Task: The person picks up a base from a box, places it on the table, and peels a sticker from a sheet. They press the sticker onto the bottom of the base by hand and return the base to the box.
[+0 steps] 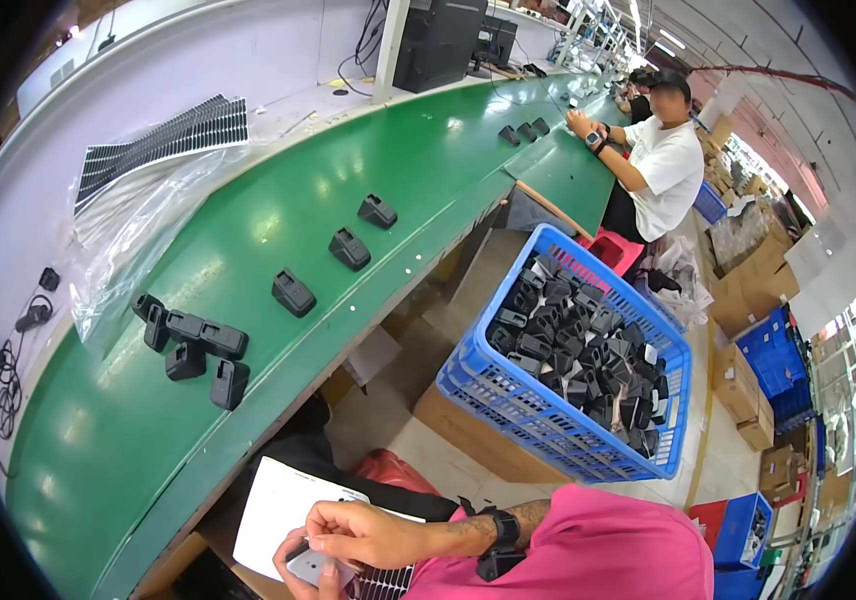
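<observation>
Low in the view, my left hand [300,583] grips a small grey-white plastic part [314,568] with rounded corners. My right hand [373,533], with a black watch on its wrist, bends over the part from the right. Its thumb and fingers are pinched together at the part's upper edge, and whatever they pinch is hidden. Beneath both hands a white sheet [263,520] lies across my lap. A dark panel with white grid lines [386,583] shows by my right wrist.
Black plastic housings [294,292] stand on the long green bench [128,420]. A blue basket [548,425] full of similar housings stands on a carton to the right. Gridded panels [163,145] in clear plastic lie at far left. Farther along sits a person in white [670,160].
</observation>
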The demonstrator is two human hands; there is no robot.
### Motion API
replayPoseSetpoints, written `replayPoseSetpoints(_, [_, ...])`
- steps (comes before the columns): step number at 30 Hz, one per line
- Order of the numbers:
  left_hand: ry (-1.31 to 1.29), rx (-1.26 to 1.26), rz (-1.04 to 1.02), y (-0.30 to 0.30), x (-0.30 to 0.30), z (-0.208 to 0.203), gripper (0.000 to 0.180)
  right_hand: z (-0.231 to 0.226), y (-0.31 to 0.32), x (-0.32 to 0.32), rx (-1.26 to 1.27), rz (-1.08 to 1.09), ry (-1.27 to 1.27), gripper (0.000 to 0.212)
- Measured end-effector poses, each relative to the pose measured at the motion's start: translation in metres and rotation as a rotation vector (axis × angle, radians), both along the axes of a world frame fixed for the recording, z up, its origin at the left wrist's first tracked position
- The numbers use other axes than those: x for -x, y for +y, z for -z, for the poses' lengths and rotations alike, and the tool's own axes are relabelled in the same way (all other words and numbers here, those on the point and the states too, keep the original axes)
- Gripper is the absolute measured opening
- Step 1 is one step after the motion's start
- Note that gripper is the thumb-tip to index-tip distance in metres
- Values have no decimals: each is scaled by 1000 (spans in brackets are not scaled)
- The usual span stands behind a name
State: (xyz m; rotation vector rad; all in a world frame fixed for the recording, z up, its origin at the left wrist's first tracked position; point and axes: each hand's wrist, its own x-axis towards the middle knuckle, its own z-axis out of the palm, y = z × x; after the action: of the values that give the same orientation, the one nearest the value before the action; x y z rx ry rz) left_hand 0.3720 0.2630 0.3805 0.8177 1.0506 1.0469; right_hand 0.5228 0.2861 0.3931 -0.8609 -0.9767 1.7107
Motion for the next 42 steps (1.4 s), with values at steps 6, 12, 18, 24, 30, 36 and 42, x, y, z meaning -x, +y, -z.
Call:
replayPoseSetpoints(6, [100,2,72,0,-4,-8,51,-4,1,-2,36,-39,-127,15])
replayPoseSetpoints(12, [140,-12,78,2,-2,0,49,-12,1,-3,-71,34,-209,15])
replayPoseSetpoints(18, [17,60,71,1,4,8,46,-12,3,-3,-90,35,-191,15])
replayPoseSetpoints(24, [54,-62,23,5,-3,-6,46,-10,5,-5,-97,-11,-233,12])
replayPoseSetpoints(30, [7,55,46,4,-3,-9,46,-3,5,-4,-92,31,-234,14])
replayPoseSetpoints(36, [-8,99,77,8,-5,-15,48,-13,7,-1,-88,67,-253,15])
replayPoseSetpoints(42, [-14,144,68,15,0,-18,46,-23,12,-5,-134,81,-468,6])
